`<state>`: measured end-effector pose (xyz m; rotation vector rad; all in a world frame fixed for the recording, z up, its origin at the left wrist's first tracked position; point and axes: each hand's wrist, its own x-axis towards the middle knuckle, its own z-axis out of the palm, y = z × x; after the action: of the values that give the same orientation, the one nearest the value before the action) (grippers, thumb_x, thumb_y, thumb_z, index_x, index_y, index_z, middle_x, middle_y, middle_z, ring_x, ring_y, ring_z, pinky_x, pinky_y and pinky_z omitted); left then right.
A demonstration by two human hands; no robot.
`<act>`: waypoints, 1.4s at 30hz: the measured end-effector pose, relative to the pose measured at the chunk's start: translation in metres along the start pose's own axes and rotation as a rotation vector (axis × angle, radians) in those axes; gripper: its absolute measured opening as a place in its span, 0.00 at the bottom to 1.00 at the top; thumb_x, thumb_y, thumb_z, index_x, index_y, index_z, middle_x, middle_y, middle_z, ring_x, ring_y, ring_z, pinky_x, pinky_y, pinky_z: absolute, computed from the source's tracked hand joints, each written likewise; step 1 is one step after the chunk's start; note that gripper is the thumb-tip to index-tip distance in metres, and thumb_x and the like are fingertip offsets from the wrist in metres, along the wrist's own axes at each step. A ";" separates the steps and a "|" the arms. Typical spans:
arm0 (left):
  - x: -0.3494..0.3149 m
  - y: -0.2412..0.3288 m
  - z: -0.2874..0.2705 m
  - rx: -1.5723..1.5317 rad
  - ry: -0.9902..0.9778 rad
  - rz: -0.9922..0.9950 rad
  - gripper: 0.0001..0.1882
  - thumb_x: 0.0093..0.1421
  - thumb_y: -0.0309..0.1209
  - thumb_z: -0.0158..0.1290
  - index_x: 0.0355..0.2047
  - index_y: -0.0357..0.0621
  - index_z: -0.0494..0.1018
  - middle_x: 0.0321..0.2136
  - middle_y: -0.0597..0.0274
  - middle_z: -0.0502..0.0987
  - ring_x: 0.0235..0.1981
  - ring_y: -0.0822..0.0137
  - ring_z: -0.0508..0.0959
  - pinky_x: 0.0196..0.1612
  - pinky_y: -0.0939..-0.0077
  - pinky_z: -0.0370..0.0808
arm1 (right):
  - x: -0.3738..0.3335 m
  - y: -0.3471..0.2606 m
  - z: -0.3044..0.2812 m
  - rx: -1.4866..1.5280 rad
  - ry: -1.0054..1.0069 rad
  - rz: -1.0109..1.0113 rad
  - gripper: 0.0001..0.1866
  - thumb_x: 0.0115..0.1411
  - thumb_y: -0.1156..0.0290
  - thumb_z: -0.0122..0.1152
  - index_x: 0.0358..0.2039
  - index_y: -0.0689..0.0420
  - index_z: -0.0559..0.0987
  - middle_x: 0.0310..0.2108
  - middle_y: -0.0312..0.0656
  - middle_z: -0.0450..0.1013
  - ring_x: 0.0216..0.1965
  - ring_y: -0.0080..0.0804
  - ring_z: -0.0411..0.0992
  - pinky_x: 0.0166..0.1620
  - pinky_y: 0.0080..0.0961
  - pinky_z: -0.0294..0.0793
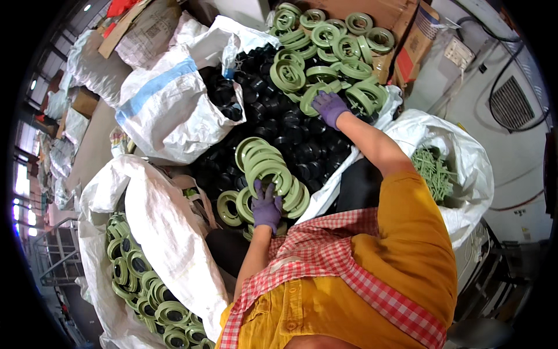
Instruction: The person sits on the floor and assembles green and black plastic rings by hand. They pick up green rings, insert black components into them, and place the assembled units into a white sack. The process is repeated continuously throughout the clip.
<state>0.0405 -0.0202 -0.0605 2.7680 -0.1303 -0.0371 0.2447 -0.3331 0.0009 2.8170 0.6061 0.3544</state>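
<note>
My left hand (267,210), in a purple glove, lies with fingers spread on a pale green plastic ring (268,168) close in front of me. That ring belongs to an overlapping cluster, with a further ring (227,208) just left of the hand. Farther off, my right hand (330,108), gloved the same way, has its fingers closed over the edge of another green ring (308,103) at the near side of a heap (349,49). Its fingertips are partly hidden against the ring. Under and between both groups spreads a pile of small black round parts (296,136).
At lower left, an open white sack (168,232) holds green rings with black centres (138,264). Another white sack (168,110) lies beyond it. Right of me, a white bag (474,168) contains thin green plastic pieces (431,173). A pale machine cabinet (500,75) stands at far right.
</note>
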 end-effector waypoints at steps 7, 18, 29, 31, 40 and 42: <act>0.001 0.015 -0.054 -0.213 -0.003 0.042 0.21 0.55 0.33 0.55 0.50 0.52 0.70 0.56 0.48 0.63 0.38 0.50 0.76 0.40 0.63 0.74 | 0.001 -0.013 -0.037 0.426 0.199 0.204 0.22 0.41 0.57 0.67 0.36 0.54 0.76 0.34 0.41 0.74 0.40 0.41 0.72 0.48 0.36 0.66; 0.035 0.102 -0.097 -1.662 -0.023 0.039 0.32 0.60 0.51 0.49 0.57 0.44 0.57 0.49 0.59 0.68 0.50 0.65 0.71 0.52 0.69 0.69 | -0.109 -0.121 -0.141 1.851 0.232 0.096 0.33 0.51 0.65 0.66 0.54 0.58 0.62 0.47 0.40 0.66 0.49 0.28 0.64 0.53 0.26 0.64; 0.035 0.089 -0.089 -1.779 0.071 -0.164 0.25 0.62 0.42 0.50 0.53 0.40 0.61 0.47 0.58 0.71 0.45 0.66 0.74 0.47 0.72 0.73 | -0.090 -0.155 -0.146 2.281 0.287 0.205 0.31 0.54 0.64 0.61 0.56 0.61 0.63 0.44 0.36 0.68 0.43 0.21 0.66 0.48 0.22 0.66; 0.035 0.087 -0.087 -1.826 0.039 -0.116 0.26 0.63 0.45 0.47 0.55 0.42 0.61 0.51 0.58 0.68 0.50 0.64 0.71 0.51 0.68 0.71 | -0.085 -0.157 -0.151 2.310 0.488 0.351 0.22 0.58 0.62 0.58 0.48 0.62 0.69 0.34 0.34 0.70 0.34 0.21 0.68 0.39 0.21 0.69; 0.080 0.016 -0.097 -1.409 0.336 -0.316 0.22 0.63 0.38 0.50 0.53 0.40 0.65 0.46 0.57 0.73 0.41 0.64 0.76 0.43 0.69 0.75 | -0.041 0.013 -0.024 1.201 0.683 0.785 0.10 0.58 0.65 0.55 0.39 0.54 0.71 0.29 0.41 0.73 0.32 0.40 0.73 0.38 0.33 0.71; 0.081 -0.006 -0.069 -1.052 0.169 -0.475 0.20 0.61 0.35 0.53 0.51 0.39 0.66 0.44 0.57 0.74 0.40 0.67 0.75 0.42 0.71 0.73 | -0.035 0.062 0.024 0.652 0.301 0.995 0.17 0.52 0.60 0.57 0.43 0.49 0.72 0.44 0.45 0.71 0.47 0.48 0.68 0.50 0.42 0.65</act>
<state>0.1246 0.0029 0.0011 1.6853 0.4618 0.0070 0.2438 -0.4068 -0.0108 3.5019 -0.8778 0.8812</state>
